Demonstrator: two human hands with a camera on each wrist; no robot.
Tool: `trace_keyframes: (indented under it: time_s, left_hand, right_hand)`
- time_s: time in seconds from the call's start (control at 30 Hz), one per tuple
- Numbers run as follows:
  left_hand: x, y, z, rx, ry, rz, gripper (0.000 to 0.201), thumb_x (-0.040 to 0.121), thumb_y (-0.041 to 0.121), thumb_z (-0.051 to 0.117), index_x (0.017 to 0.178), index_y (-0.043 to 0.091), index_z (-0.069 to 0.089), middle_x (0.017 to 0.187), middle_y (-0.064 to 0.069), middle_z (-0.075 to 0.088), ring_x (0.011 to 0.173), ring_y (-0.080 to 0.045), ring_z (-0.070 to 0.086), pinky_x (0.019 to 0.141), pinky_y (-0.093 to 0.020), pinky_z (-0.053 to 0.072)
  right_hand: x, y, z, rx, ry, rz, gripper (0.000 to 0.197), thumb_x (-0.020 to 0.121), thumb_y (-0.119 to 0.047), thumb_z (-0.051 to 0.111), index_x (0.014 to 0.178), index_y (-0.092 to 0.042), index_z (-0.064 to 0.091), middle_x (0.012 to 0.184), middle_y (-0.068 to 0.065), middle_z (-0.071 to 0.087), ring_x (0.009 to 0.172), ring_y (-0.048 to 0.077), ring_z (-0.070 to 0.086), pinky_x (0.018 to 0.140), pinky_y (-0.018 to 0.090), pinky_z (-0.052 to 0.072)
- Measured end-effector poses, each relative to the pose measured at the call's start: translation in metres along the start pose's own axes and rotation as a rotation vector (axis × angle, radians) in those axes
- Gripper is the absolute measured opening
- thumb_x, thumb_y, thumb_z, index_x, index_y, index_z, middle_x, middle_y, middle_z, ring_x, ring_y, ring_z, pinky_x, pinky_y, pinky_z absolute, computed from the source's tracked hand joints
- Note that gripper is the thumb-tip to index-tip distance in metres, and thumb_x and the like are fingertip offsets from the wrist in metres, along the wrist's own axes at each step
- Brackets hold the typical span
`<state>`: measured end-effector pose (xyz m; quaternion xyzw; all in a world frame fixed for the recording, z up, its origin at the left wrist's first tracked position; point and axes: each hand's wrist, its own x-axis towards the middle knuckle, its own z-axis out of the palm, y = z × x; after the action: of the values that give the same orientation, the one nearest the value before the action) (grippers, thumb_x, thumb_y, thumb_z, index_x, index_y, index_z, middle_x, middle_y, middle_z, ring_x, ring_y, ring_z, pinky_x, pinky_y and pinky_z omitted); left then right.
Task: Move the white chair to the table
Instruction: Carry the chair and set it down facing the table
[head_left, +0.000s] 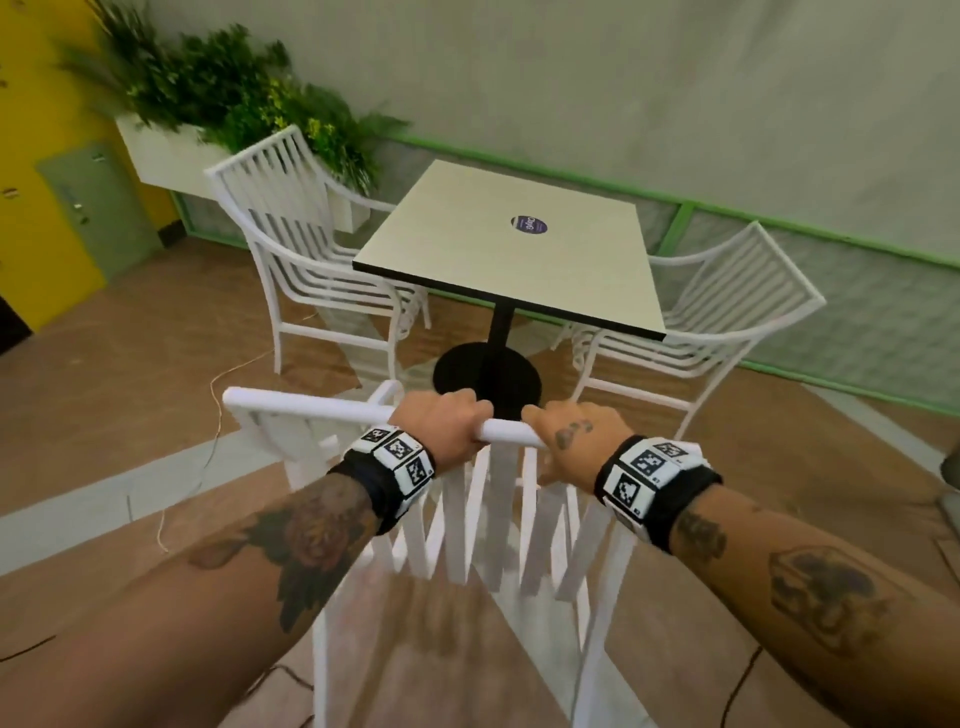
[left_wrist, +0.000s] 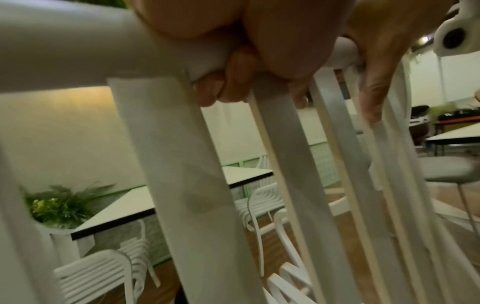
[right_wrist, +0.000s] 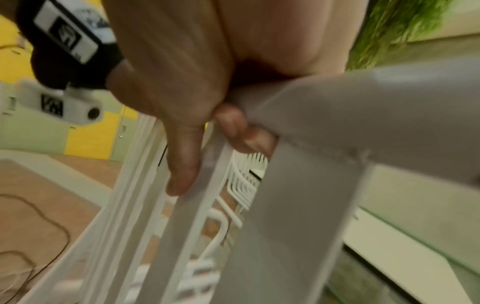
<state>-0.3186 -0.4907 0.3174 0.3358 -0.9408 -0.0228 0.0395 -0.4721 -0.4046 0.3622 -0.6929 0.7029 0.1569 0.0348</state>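
Carry step: your hands, left (head_left: 445, 422) and right (head_left: 574, 435), grip white chair (head_left: 483, 519) top rail (both curled round it); next, advance to desk (head_left: 514, 244)

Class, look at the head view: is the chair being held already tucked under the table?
No. Both hands, left hand and right hand, grip the white chair short of the table.

Wood-look floor (head_left: 130, 364) under white chair (head_left: 311, 405)

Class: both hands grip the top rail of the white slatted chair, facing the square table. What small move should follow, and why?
Probably carry the white slatted chair straight ahead toward the near edge of the cream square table. The left hand and right hand grip its top rail, that side looks free, and white armchairs fill both flanks.
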Motion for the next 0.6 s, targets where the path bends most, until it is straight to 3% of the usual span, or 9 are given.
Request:
trace_keyframes:
  time_s: [0.17,0.37,0.43,0.5,0.6]
  left_hand:
    - [-0.029,0.013,0.036,0.059,-0.141,0.059,0.026,0.089,0.036,0.054,0.108,0.019,0.054,0.107,-0.006,0.058,0.087,-0.034,0.063,0.062,-0.036,0.034]
    - [-0.050,0.017,0.059,-0.037,-0.187,0.108,0.029,0.088,0.037,0.059,0.106,0.015,0.052,0.110,-0.005,0.052,0.087,-0.028,0.057,0.063,-0.035,0.033]
    - [-0.061,0.003,0.063,-0.079,-0.210,0.122,0.031,0.085,0.042,0.063,0.104,0.018,0.054,0.109,-0.004,0.052,0.092,-0.025,0.053,0.069,-0.035,0.040]
    - [-0.075,-0.022,0.066,-0.042,-0.258,0.039,0.033,0.085,0.046,0.062,0.104,0.020,0.056,0.111,-0.004,0.055,0.097,-0.025,0.054,0.079,-0.038,0.046]
    - [-0.093,-0.056,0.070,0.047,-0.337,-0.106,0.033,0.088,0.051,0.055,0.103,0.022,0.057,0.108,-0.003,0.063,0.101,-0.026,0.060,0.084,-0.039,0.045]
  right_hand:
    - [-0.017,-0.013,0.074,0.115,-0.013,-0.022,0.049,0.082,-0.035,0.071,0.119,-0.020,0.041,0.111,0.007,0.059,0.089,0.032,0.063,0.071,0.037,0.050]
    - [-0.030,-0.019,0.108,0.133,-0.002,0.020,0.040,0.087,-0.028,0.067,0.119,-0.016,0.045,0.110,0.010,0.059,0.087,0.033,0.064,0.070,0.038,0.050]
    - [-0.036,-0.018,0.119,0.136,-0.016,0.051,0.036,0.088,-0.028,0.066,0.117,-0.017,0.047,0.108,0.010,0.060,0.085,0.032,0.064,0.069,0.037,0.050]
    - [-0.039,-0.013,0.128,0.132,-0.049,0.068,0.034,0.088,-0.030,0.064,0.116,-0.018,0.048,0.108,0.009,0.060,0.085,0.032,0.064,0.069,0.036,0.049]
    - [-0.040,-0.003,0.141,0.137,-0.073,0.105,0.028,0.089,-0.030,0.063,0.111,-0.019,0.049,0.106,0.007,0.060,0.084,0.030,0.063,0.068,0.036,0.050]
